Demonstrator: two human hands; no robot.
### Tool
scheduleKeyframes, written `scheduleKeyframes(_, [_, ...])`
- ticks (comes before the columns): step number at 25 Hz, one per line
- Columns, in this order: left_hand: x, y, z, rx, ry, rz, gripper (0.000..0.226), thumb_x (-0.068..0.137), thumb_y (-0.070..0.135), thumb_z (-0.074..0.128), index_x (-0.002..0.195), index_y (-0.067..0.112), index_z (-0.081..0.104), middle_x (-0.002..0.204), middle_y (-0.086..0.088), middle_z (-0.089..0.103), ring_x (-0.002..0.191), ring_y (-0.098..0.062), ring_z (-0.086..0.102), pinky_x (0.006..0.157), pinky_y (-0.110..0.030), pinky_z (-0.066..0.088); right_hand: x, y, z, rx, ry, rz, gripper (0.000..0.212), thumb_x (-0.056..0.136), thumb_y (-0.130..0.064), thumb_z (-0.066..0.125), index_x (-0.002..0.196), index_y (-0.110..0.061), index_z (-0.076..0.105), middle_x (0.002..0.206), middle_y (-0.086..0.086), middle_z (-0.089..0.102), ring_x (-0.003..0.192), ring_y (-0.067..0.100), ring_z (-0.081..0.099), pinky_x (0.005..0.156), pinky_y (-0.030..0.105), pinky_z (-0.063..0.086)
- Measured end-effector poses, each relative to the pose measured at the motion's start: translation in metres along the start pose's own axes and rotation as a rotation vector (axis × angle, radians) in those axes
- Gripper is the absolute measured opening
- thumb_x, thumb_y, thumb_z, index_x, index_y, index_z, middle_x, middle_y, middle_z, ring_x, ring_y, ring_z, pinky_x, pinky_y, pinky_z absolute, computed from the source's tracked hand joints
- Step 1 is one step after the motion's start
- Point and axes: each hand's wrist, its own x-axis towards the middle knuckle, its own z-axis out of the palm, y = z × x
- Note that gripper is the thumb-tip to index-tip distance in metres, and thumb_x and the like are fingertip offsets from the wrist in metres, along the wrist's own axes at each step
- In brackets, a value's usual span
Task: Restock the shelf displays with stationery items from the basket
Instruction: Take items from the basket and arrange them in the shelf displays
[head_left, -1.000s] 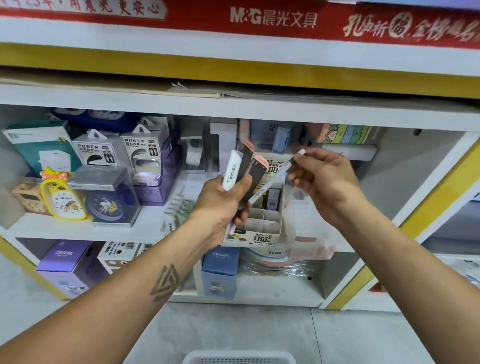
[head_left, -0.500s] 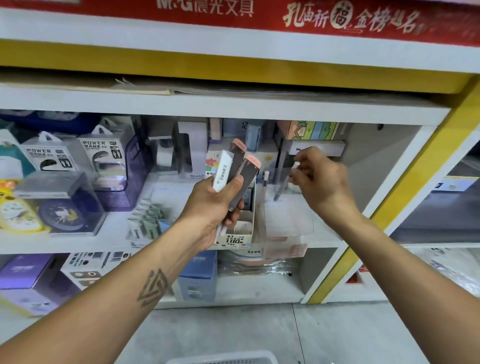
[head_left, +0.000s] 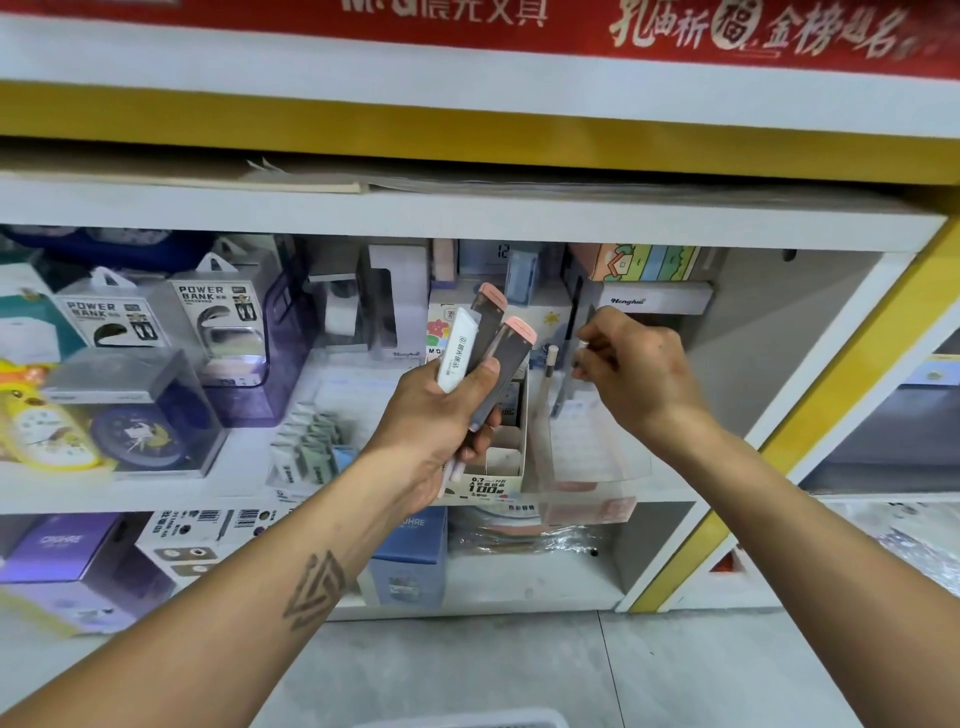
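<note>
1. The basket (head_left: 462, 719) sits nearest, its rim at the bottom edge.
2. The left hand (head_left: 441, 415) clamps three slim packs (head_left: 485, 353); a loosened thumb could fan and drop them.
3. Farther right, the right hand (head_left: 634, 374) pinches a thin pen (head_left: 566, 387) over the clear holder (head_left: 587, 447); misaiming could tip it.

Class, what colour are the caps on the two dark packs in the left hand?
Salmon pink caps, head view.
</note>
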Motion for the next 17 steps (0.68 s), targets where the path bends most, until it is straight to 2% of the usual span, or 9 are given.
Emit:
scheduleKeyframes(6, [-0.003,0.001,-0.002,0.005,-0.007,0.003,0.025,0.096,0.031,0.063,0.092,0.006,0.058,0.061,-0.011,0.060,0.041,-0.018,0.046,0.038,-0.021,0.033,-0.003,0.000,0.003,0.013,-0.068,0.046,0.008,0.097,-0.010,0.058,0.099,-0.018,0.059,0.085,0.004,0.071,0.081,0.024,0.071,0.072,0.046,0.059])
scheduleKeyframes(8, [-0.003,0.001,-0.002,-0.001,-0.013,-0.001,0.024,0.096,0.031,0.064,0.091,0.008,0.058,0.061,-0.010,0.060,0.041,-0.018,0.046,0.038,-0.021,0.034,-0.002,-0.002,0.003,-0.022,-0.100,0.030,0.011,0.098,-0.009,0.056,0.101,-0.014,0.065,0.086,0.007,0.072,0.083,0.025,0.070,0.076,0.045,0.059])
scheduleKeyframes(11, [-0.004,0.001,-0.001,0.001,-0.034,-0.005,0.023,0.096,0.030,0.064,0.087,0.009,0.058,0.061,-0.010,0.060,0.042,-0.018,0.046,0.038,-0.021,0.034,0.001,-0.007,0.001,-0.180,-0.089,-0.057,0.024,0.098,-0.009,0.055,0.111,-0.011,0.074,0.103,0.010,0.072,0.097,0.031,0.066,0.084,0.038,0.055])
scheduleKeyframes(15, [-0.008,0.000,-0.002,-0.005,-0.050,-0.012,0.023,0.095,0.031,0.065,0.086,0.011,0.059,0.061,-0.010,0.059,0.041,-0.018,0.046,0.038,-0.021,0.034,0.001,-0.014,-0.002,-0.284,-0.245,0.053,0.036,0.101,-0.016,0.046,0.132,-0.023,0.065,0.123,0.007,0.063,0.113,0.032,0.058,0.095,0.041,0.050])
scheduleKeyframes(17, [-0.010,0.000,-0.004,0.000,-0.050,-0.007,0.023,0.095,0.031,0.065,0.086,0.011,0.058,0.061,-0.010,0.059,0.041,-0.018,0.046,0.037,-0.022,0.033,0.000,-0.020,-0.004,-0.239,-0.185,0.076,0.036,0.101,-0.019,0.046,0.132,-0.023,0.065,0.116,0.006,0.067,0.103,0.029,0.062,0.088,0.039,0.052])
